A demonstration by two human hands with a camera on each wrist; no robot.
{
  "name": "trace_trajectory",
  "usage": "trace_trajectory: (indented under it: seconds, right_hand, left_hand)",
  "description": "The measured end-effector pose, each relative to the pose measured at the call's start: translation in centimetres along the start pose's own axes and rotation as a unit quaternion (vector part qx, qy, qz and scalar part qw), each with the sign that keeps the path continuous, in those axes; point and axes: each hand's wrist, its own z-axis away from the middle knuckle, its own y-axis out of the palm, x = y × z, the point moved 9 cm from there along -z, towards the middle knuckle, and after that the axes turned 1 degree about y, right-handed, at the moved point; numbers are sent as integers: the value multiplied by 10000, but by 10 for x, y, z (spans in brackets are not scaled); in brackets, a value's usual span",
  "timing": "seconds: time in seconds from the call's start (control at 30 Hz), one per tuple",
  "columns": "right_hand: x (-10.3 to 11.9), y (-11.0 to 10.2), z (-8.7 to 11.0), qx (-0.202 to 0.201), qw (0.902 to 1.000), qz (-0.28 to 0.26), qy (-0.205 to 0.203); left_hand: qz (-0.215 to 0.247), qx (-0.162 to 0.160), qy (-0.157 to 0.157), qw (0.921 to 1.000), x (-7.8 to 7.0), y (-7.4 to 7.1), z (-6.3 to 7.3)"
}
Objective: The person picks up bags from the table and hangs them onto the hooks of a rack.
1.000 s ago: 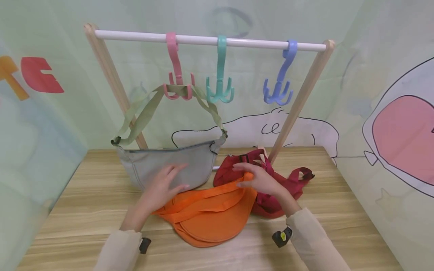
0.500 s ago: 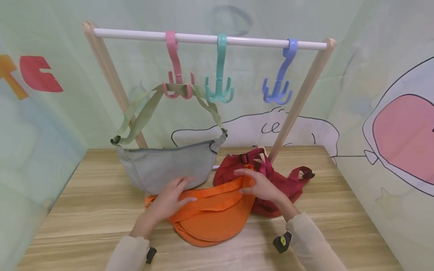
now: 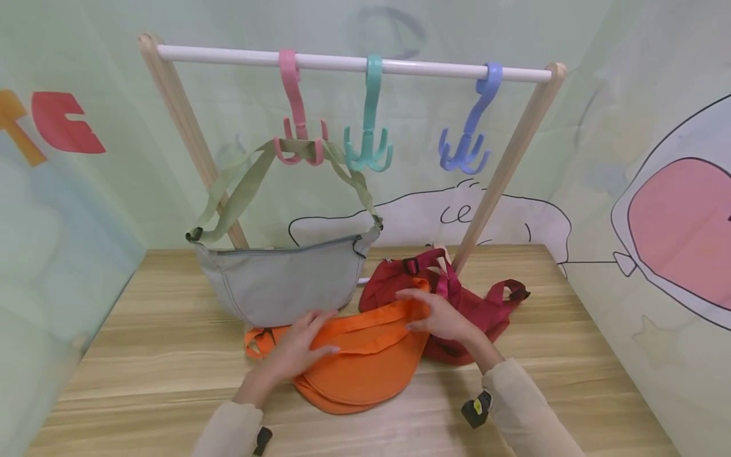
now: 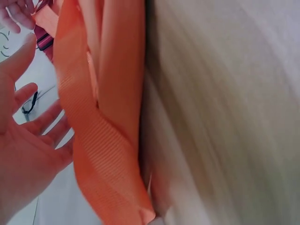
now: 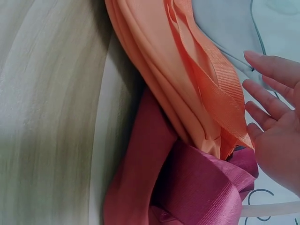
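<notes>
Across the near part of the table lies an orange bag, its orange strap along the upper side. At its left end, the left hand has fingers spread, holding nothing; at the right end, the right hand is likewise spread and unloaded. Whether either touches the bag, I cannot tell. Against that right end lies a red bag. Farther back, a grey bag hangs from a pink hook on a white rail, beside a green hook and a blue hook.
</notes>
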Motion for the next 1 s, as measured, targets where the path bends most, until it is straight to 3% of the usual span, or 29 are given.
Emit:
trace_trajectory:
  seconds: [0.43,1.0]
  right_hand:
    - [-10,3,4,66,10000,-52,-48]
    - [-21,7,10,12,9999,92,-80]
  left_hand:
    - [-143,-93,-268,9995,8,17,-1]
    - [-2,-209,-173,9996,9,27,2]
